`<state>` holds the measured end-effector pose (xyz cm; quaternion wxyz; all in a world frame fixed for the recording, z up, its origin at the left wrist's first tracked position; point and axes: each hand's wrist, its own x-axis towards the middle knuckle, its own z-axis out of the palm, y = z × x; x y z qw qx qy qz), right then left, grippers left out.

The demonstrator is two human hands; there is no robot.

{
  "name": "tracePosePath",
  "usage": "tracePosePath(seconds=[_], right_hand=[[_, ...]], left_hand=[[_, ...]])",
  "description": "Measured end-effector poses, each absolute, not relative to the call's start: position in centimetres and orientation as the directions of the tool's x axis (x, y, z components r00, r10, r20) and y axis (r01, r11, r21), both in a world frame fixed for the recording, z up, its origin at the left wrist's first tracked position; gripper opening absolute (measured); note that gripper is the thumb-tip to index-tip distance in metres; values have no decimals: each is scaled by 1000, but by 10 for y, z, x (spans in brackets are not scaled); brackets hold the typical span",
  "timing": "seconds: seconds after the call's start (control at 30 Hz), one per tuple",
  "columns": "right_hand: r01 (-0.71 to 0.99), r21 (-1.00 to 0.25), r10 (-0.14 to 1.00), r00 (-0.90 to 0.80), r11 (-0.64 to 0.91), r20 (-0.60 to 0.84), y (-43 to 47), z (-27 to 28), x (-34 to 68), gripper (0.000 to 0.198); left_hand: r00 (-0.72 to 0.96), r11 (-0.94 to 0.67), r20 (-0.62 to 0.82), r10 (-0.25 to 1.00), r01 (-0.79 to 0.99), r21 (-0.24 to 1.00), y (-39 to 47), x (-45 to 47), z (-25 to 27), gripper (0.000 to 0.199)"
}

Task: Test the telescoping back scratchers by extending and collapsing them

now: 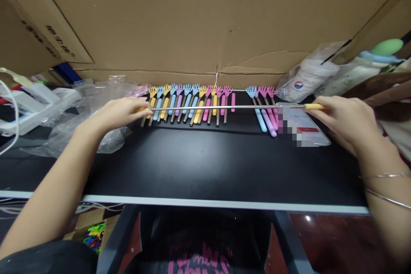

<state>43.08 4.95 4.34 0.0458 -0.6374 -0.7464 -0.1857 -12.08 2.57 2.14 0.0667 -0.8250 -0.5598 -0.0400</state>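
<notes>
A telescopic back scratcher with yellow ends is stretched out level above the table, its thin metal rod spanning between my hands. My left hand is closed round one yellow end, mostly hidden by the fingers. At the other end, my right hand grips the yellow handle. Behind the rod lies a row of claw-shaped heads on short metal tubes, with loose coloured handles among them. To the right rest several back scratchers with handles on, including a blue one and a purple one.
A phone lies near my right hand. Beyond it stand a lidded cup in plastic and a green-topped bottle. Clear plastic bags and a white power strip are at left. Cardboard walls the black table's back.
</notes>
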Motion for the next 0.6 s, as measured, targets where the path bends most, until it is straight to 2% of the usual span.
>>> tracePosePath(seconds=[0.13, 0.23, 0.33, 0.47, 0.6], right_hand=[[987, 156, 958, -90, 49, 271, 51, 42, 430, 23], [985, 173, 969, -58, 16, 241, 58, 35, 430, 20], [978, 206, 970, -79, 31, 229, 63, 29, 430, 23], [978, 208, 959, -93, 37, 268, 63, 26, 428, 26], [979, 194, 928, -129, 63, 349, 59, 24, 419, 27]], left_hand=[[381, -375, 151, 912, 925, -64, 26, -118, 19, 43], [338, -326, 139, 931, 940, -101, 21, -112, 24, 41], [318, -287, 156, 935, 939, -189, 15, -106, 31, 37], [339, -241, 278, 899, 912, -332, 6, -107, 42, 36], [351, -186, 367, 861, 891, -414, 2, -108, 45, 37]])
